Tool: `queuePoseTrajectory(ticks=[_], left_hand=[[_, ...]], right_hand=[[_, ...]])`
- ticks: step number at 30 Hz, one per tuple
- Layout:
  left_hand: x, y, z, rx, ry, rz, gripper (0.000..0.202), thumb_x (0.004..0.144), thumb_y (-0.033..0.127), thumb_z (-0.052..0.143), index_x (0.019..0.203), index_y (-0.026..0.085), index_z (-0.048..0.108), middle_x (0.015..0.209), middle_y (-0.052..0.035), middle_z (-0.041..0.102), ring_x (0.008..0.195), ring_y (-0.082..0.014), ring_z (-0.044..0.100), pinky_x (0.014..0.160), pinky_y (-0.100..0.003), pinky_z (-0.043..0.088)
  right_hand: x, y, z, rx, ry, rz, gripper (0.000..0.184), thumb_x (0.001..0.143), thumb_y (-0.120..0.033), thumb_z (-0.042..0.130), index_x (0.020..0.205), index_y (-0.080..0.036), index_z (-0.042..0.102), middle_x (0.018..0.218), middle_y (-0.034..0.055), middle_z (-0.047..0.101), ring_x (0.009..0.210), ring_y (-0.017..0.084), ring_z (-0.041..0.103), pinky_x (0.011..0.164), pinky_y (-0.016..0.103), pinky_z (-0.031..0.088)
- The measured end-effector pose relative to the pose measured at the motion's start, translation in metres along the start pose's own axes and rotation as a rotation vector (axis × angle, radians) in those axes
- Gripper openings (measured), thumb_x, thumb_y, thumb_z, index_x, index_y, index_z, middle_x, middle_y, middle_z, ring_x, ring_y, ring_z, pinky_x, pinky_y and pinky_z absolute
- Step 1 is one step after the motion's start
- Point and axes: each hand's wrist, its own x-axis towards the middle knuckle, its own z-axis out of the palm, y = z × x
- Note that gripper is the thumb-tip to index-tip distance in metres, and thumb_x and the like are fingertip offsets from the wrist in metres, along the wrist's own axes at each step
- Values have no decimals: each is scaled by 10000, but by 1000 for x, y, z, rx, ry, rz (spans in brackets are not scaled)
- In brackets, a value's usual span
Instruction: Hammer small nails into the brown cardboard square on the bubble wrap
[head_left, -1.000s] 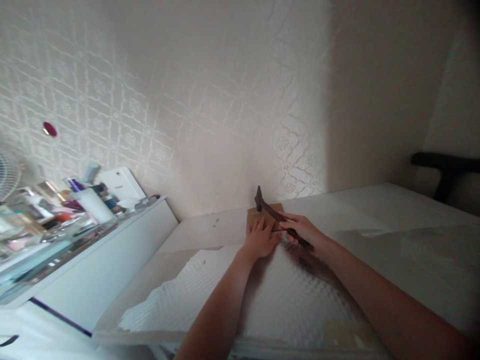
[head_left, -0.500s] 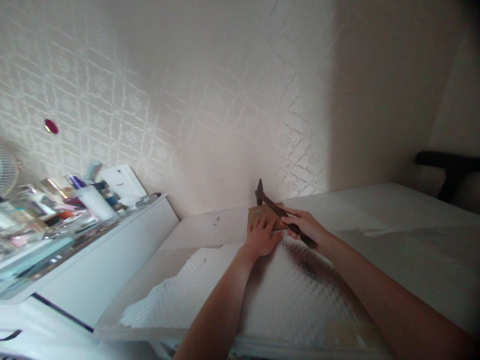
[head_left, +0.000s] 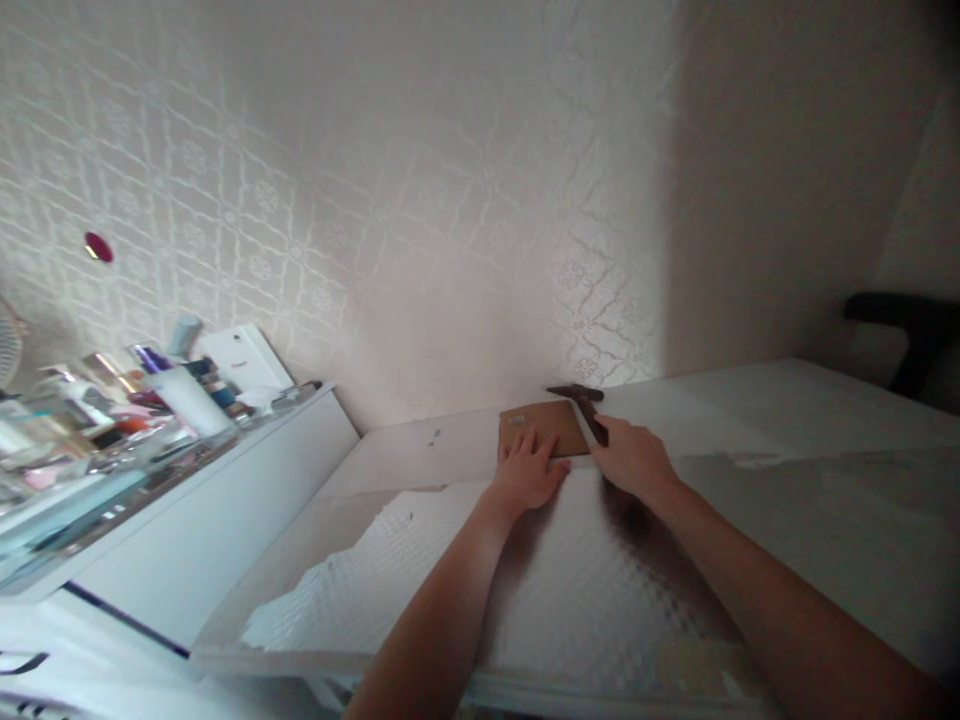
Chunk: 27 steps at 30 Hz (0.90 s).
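Note:
A flat brown rectangular piece (head_left: 553,425) with a small pale mark near its left corner lies on the white table close to the wall. My left hand (head_left: 529,470) rests on its near left part, fingers spread and flat. To its right, my right hand (head_left: 634,455) is wrapped round the handle of a hammer (head_left: 589,408). The dark hammer head is low beside the piece's far right corner, near the wall; whether it touches the table I cannot tell. The lower handle is hidden by the hand.
White bubble wrap (head_left: 360,570) covers part of the table under my forearms. At left, a white cabinet (head_left: 247,480) carries bottles (head_left: 180,395), a white box (head_left: 244,360) and clutter. Behind is the patterned wall (head_left: 450,250); a black armrest (head_left: 907,320) stands at far right.
The hammer has come down and to the right, from raised over the brown piece to low beside it, its head now turned sideways. My left hand has hardly moved.

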Motion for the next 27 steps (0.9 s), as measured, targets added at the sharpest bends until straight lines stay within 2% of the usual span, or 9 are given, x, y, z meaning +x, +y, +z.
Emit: queuePoseTrajectory(ticks=[7, 13, 18, 20, 23, 25, 27], left_hand=[[-5, 4, -4, 10, 21, 29, 603, 860, 580, 134, 1364, 254, 189, 1422, -100, 194, 1286, -296, 165, 1001, -471, 162], [-7, 6, -8, 5, -3, 32, 599, 862, 568, 156, 1360, 238, 203, 1417, -99, 207, 1284, -295, 171, 1003, -465, 171], [-6, 5, -7, 21, 16, 41, 598, 859, 569, 166, 1356, 241, 215, 1409, -88, 232, 1279, -285, 191, 997, -448, 198], [-6, 5, -8, 22, 50, 43, 587, 860, 562, 178, 1337, 231, 267, 1388, -84, 281, 1256, -273, 250, 989, -422, 231], [-3, 4, -11, 5, 124, 17, 528, 878, 512, 168, 1225, 217, 436, 1255, -71, 464, 1141, -244, 417, 955, -386, 293], [-1, 1, -13, -22, 186, -41, 480, 891, 455, 174, 1133, 217, 513, 1127, -58, 562, 1043, -223, 497, 917, -361, 336], [3, -5, -16, -52, 247, -118, 441, 894, 401, 193, 1093, 214, 539, 1062, -51, 597, 984, -210, 531, 877, -335, 371]], right_hand=[[-1, 5, 5, -112, -34, 11, 419, 765, -191, 403, 1172, -163, 499, 919, 154, 626, 869, 280, 593, 697, 343, 406], [-4, 1, 3, -160, -35, 41, 368, 772, -193, 386, 1105, -160, 539, 896, 155, 612, 865, 282, 585, 682, 354, 414], [-8, -1, 1, -219, -14, 40, 365, 774, -187, 390, 1109, -151, 532, 994, 181, 544, 924, 294, 544, 677, 353, 422], [-9, 0, 2, -213, -24, 38, 362, 779, -190, 386, 1110, -148, 527, 993, 180, 526, 898, 290, 552, 665, 352, 425], [-9, 1, 3, -203, -27, 35, 338, 789, -200, 379, 1083, -140, 534, 959, 169, 523, 865, 287, 560, 652, 352, 426], [-8, 1, 4, -210, 4, 21, 326, 793, -216, 386, 1068, -136, 541, 948, 166, 522, 881, 292, 547, 655, 352, 425], [-7, 0, 5, -217, 58, -11, 323, 794, -229, 398, 1066, -136, 544, 950, 164, 522, 904, 296, 531, 671, 356, 423]])
